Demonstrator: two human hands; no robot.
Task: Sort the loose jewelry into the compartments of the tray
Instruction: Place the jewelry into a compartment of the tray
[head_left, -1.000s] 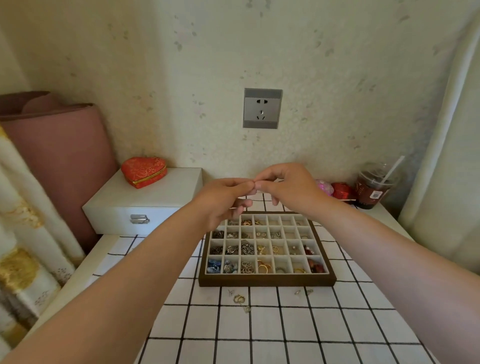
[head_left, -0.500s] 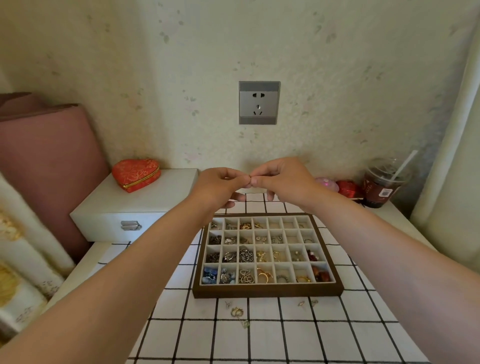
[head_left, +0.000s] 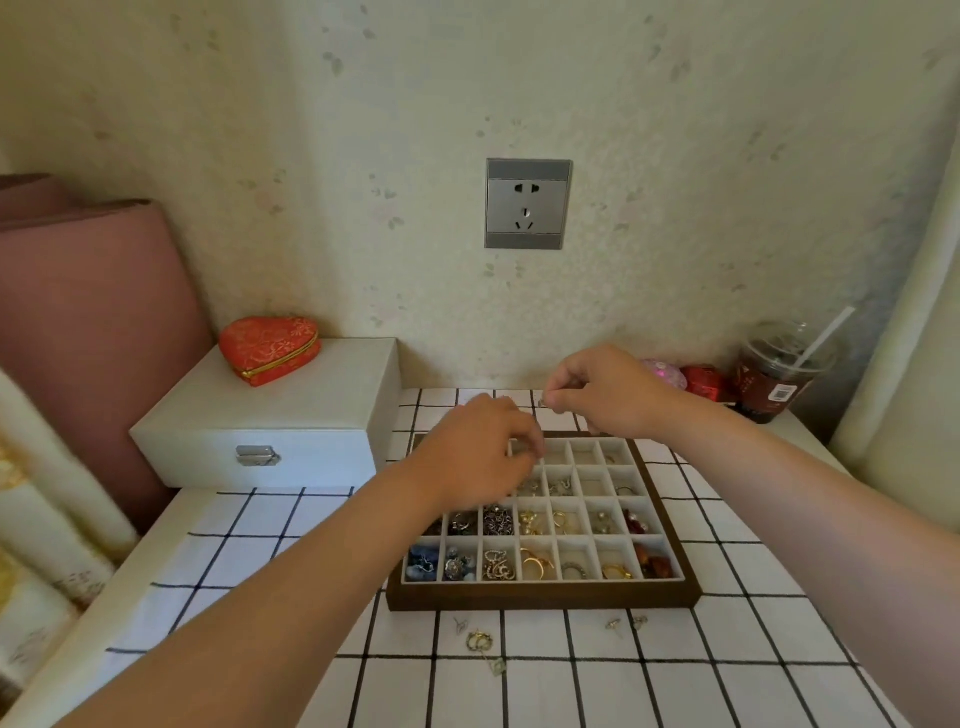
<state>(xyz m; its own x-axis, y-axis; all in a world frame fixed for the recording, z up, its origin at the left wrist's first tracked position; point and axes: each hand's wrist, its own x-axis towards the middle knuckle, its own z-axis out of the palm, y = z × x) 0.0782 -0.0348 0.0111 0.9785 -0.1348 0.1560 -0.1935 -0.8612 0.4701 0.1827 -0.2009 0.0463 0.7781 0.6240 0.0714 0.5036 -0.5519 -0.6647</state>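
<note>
Right hand (head_left: 608, 397): my fingers (head_left: 558, 400) pinch a tiny piece (head_left: 543, 404), too small to identify, above the far edge of the tray (head_left: 540, 600). Left hand (head_left: 478, 457): fingers curled, tips down over the tray's far-left compartments; cannot tell if they hold anything. Tray: dark wood frame, pale grid. The near row has seven compartments: blue, blue-silver, silver, gold, silver, gold and red pieces. Loose jewelry (head_left: 478, 640) on the table (head_left: 727, 691) just before the tray: five small pieces, three left, two right.
</note>
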